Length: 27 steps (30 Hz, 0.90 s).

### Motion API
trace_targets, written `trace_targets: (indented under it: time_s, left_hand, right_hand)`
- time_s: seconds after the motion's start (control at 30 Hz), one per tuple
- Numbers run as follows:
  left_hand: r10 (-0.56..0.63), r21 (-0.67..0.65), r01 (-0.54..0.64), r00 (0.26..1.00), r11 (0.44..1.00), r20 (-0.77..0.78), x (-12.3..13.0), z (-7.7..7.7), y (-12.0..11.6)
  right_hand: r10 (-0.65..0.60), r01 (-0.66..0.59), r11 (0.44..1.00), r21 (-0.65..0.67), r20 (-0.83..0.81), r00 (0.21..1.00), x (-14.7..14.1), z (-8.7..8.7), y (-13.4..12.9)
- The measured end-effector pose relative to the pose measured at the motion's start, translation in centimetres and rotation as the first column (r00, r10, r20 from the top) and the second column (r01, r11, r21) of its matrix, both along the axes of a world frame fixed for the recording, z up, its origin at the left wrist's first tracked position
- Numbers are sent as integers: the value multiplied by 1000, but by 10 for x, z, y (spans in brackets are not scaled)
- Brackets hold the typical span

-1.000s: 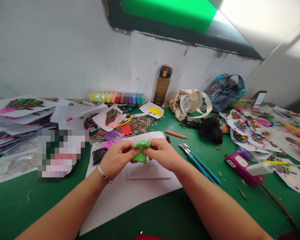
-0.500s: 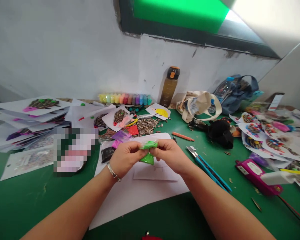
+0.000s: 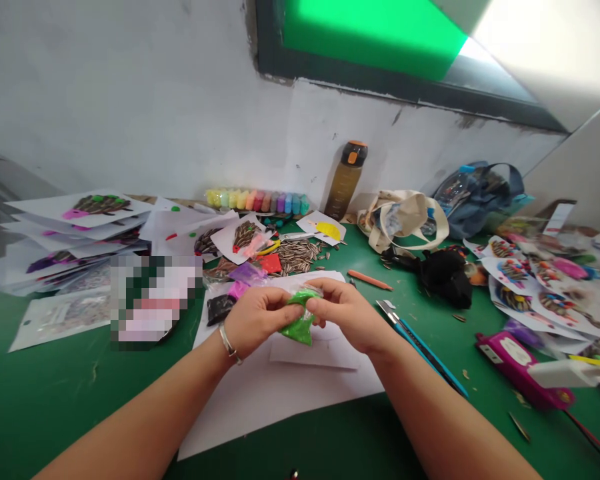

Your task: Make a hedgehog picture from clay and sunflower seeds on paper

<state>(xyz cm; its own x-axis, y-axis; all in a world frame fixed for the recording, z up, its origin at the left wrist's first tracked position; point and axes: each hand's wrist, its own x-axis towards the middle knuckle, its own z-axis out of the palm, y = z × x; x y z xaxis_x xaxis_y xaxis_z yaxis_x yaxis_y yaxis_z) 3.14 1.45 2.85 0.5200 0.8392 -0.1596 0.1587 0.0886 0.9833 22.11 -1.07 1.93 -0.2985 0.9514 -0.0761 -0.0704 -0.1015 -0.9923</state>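
Observation:
Between my two hands is a small clear packet of bright green modelling clay (image 3: 299, 328), held above the white paper. My left hand (image 3: 260, 319), with a silver bangle at the wrist, pinches the packet's left side between thumb and fingers. On the other side, my right hand (image 3: 344, 313) grips its upper right edge. Below them a smaller white sheet (image 3: 313, 357) with a faint drawn line lies on a large white sheet (image 3: 245, 403). Beside my left hand are a black clay packet (image 3: 220, 309) and a purple one (image 3: 250, 275).
Sunflower seeds (image 3: 297, 257) are heaped behind my hands. A blue utility knife (image 3: 425, 347) and an orange stick (image 3: 370, 280) lie to the right, near a magenta glue gun (image 3: 523, 370). Stacked seed pictures (image 3: 80, 230) stand left; a brown bottle (image 3: 347, 180) stands by the wall.
The green packet has been turned and unfolded, so more of its face shows. My right fingers have shifted on its edge. The whole view has moved slightly.

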Motion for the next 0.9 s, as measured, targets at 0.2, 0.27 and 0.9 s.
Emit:
trace_targets:
  time_s: [0.2,0.27,0.9]
  left_hand:
    - [-47,11,47,999,999,-12,0,-2,3]
    - [-43,27,44,998,999,-36,0,-3,3]
    - [168,-156,-147,977,977,132,4,-5,3]
  right_hand:
    - [-171,130,964,234,166,971,4,2,-3]
    - [-236,133,921,366,255,938,2,5,-5]
    - [-324,203,904,376,292,900,-12,3,-7]
